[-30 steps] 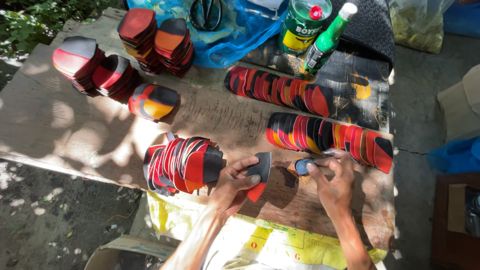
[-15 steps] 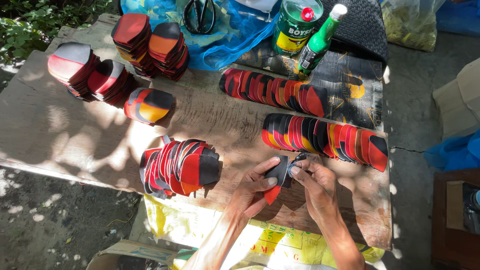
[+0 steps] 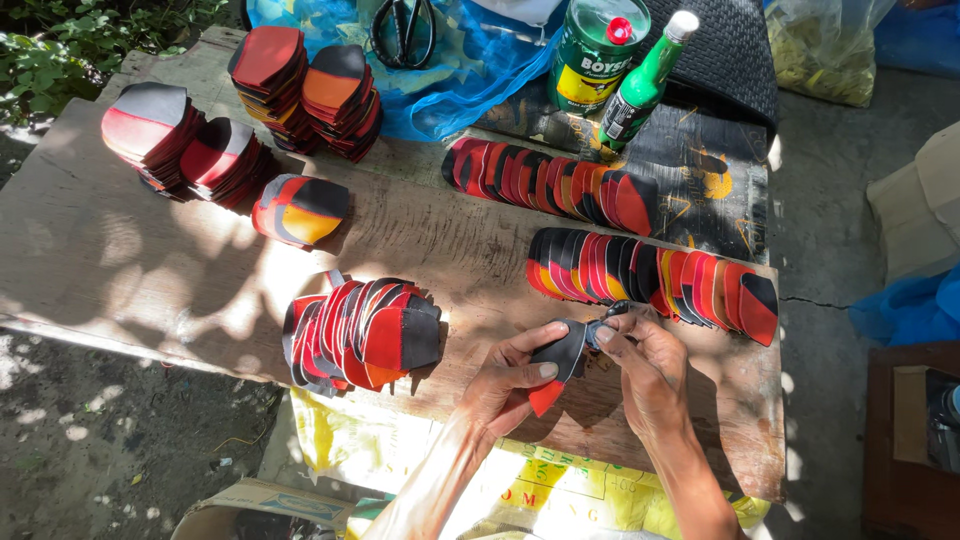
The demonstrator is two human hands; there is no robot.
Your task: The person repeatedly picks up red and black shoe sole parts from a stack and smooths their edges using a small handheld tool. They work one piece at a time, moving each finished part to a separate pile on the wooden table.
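Observation:
My left hand [image 3: 505, 378] holds a curved black and red piece [image 3: 556, 365] upright near the table's front edge. My right hand [image 3: 645, 362] grips a small dark tool [image 3: 608, 318] and presses it against the top of that piece. Just to the left lies a fanned pile of similar red and black pieces [image 3: 360, 332]. A long overlapping row of such pieces [image 3: 650, 272] lies right behind my hands, and a second row [image 3: 550, 180] lies farther back.
Stacks of red, black and orange pieces [image 3: 225, 110] stand at the back left of the wooden table [image 3: 120, 270]. A green can [image 3: 597, 55], a green bottle [image 3: 642, 85], scissors [image 3: 402, 30] on blue plastic and a black mat sit at the back. Yellow sacking hangs below the front edge.
My left hand has lifted the piece off the table, and both hands have come together over it. My right hand moved left with the tool onto the piece.

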